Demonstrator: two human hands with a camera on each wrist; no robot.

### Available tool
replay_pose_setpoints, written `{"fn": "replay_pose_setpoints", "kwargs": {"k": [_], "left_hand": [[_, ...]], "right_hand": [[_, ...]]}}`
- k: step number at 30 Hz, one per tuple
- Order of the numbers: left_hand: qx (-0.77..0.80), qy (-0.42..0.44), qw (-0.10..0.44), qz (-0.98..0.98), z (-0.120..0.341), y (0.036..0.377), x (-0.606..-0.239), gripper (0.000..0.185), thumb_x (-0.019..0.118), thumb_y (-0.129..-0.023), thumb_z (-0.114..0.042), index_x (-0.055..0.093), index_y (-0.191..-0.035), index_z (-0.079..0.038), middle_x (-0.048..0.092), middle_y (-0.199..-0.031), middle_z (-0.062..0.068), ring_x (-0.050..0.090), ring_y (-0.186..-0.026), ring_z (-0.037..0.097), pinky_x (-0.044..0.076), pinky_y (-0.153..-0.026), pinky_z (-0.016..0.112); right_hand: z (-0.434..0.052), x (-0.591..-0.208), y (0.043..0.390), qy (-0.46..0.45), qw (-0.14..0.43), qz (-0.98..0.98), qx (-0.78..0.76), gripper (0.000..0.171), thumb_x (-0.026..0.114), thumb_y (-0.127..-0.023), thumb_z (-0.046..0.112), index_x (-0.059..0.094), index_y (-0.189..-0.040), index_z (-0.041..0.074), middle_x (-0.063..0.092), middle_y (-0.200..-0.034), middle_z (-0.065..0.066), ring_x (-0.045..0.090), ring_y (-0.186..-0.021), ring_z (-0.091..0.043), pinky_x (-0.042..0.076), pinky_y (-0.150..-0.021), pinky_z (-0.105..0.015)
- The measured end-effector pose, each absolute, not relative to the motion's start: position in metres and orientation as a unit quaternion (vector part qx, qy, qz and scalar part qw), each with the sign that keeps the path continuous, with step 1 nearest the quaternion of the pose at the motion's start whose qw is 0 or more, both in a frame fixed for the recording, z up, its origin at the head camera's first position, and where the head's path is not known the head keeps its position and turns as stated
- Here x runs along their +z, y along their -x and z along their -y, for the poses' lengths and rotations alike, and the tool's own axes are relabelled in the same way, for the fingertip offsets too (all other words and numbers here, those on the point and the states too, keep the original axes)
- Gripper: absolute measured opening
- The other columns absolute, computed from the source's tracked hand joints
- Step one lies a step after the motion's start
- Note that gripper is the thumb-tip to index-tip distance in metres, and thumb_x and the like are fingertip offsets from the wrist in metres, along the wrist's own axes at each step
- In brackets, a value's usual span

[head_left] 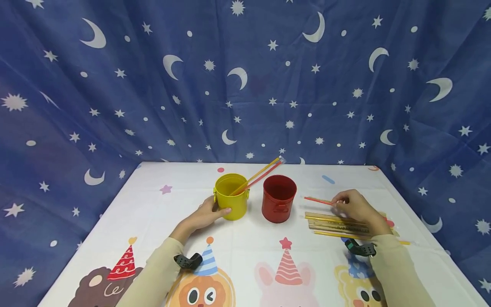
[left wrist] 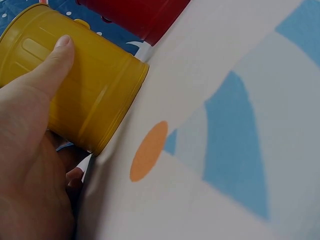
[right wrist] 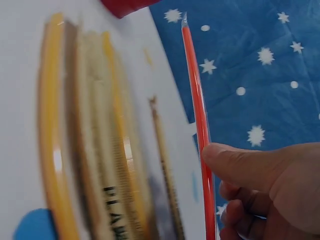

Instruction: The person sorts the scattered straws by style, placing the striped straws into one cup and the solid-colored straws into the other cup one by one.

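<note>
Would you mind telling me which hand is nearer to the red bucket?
Left, narrowly. The left hand grips the yellow bucket standing right beside the red bucket. The right hand pinches a red straw a little farther off, on its other side.

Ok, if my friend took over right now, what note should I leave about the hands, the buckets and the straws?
Left hand: grips the side of the yellow bucket, steadying it on the table.
Right hand: pinches one red straw, lifted just off the pile.
Done: two wrapped straws, one yellow and one red, lean out of the yellow bucket. The red bucket stands beside it; no straw sticks out of it.
Left: the pile of wrapped straws lies flat under the right hand, to the right of the red bucket. The held straw is in no bucket yet.
</note>
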State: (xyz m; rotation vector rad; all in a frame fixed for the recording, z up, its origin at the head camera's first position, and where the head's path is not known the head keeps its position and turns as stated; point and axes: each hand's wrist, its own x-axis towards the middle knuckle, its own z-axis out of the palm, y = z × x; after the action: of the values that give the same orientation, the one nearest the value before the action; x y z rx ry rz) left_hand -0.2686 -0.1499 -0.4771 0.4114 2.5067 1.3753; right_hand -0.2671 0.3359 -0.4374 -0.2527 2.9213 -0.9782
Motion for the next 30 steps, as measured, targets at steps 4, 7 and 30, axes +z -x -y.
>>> {"fn": "replay_pose_setpoints", "kwargs": {"k": [4,7,30], "left_hand": [[0.477,-0.143,0.118,-0.859,0.151,0.27,-0.479,0.085,0.068,-0.092,-0.05,0.033,-0.155,-0.005,0.038,-0.161,0.015,0.035,-0.15,0.033,0.024,-0.126,0.056],[0.478,-0.146,0.115,-0.858,0.152,0.271,-0.481,0.08,0.068,-0.093,-0.048,0.035,-0.153,-0.006,0.041,-0.159,0.014,0.038,-0.149,0.032,0.026,-0.126,0.055],[0.472,-0.14,0.117,-0.862,0.15,0.27,-0.483,0.086,0.069,-0.091,-0.052,0.034,-0.153,-0.004,0.04,-0.16,0.016,0.037,-0.149,0.033,0.027,-0.125,0.056]], "right_hand": [[-0.334,-0.426,0.267,0.096,0.013,-0.937,-0.335,0.013,0.067,-0.093,0.004,0.074,-0.101,-0.003,0.061,-0.084,-0.007,0.048,-0.077,-0.015,0.039,-0.06,-0.022],[-0.334,-0.418,0.265,0.118,-0.008,-0.93,-0.348,0.014,0.067,-0.094,0.003,0.074,-0.101,-0.006,0.065,-0.086,-0.009,0.05,-0.073,-0.01,0.043,-0.06,-0.02],[-0.313,-0.387,0.243,0.196,-0.072,-0.832,-0.515,0.02,0.061,-0.1,0.007,0.068,-0.111,-0.008,0.07,-0.095,0.018,0.063,-0.085,-0.001,0.053,-0.079,-0.014]]}}
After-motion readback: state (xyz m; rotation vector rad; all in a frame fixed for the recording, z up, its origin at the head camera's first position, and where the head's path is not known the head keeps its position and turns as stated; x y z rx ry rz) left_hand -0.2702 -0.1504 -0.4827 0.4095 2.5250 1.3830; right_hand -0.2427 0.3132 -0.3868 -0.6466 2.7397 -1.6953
